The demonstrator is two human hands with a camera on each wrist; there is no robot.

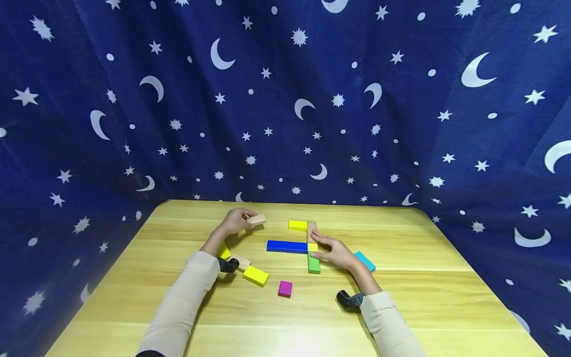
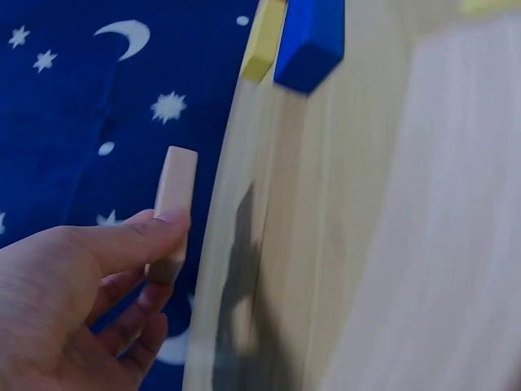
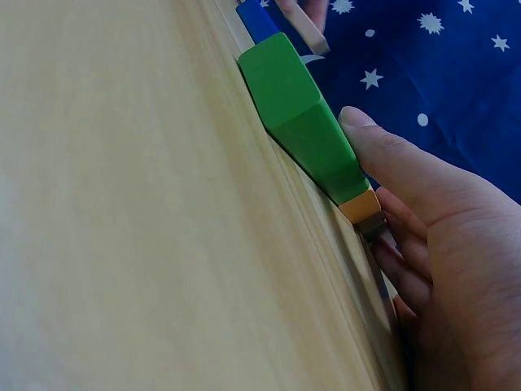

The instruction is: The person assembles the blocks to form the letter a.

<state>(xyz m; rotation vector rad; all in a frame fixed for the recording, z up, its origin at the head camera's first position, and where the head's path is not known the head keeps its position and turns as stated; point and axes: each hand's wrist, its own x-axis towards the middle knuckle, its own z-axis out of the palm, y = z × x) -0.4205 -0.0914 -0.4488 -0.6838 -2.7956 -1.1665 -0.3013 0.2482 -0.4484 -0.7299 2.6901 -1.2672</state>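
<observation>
A plain wooden block point(image 1: 256, 219) is pinched between the thumb and fingers of my left hand point(image 1: 238, 221), raised over the far left of the table. In the left wrist view the block point(image 2: 175, 191) points upward, its shadow on the tabletop. My right hand point(image 1: 336, 252) rests by the laid-out blocks, fingers loosely extended. Its thumb touches the green block point(image 3: 285, 90), and its fingertips lie at another plain wooden block point(image 1: 311, 228). Between these two sits a small yellow block point(image 1: 313, 247). Two blue blocks point(image 1: 287, 246) run left from it; a yellow block point(image 1: 297, 225) adjoins the far end.
Under the left forearm lie a yellow block point(image 1: 224, 251), a plain wooden block point(image 1: 241, 262) and another yellow block point(image 1: 256, 275). A magenta block point(image 1: 285, 288) is near the front middle. A light blue block point(image 1: 365, 261) lies beside the right wrist. A starry curtain point(image 1: 285, 124) hangs behind.
</observation>
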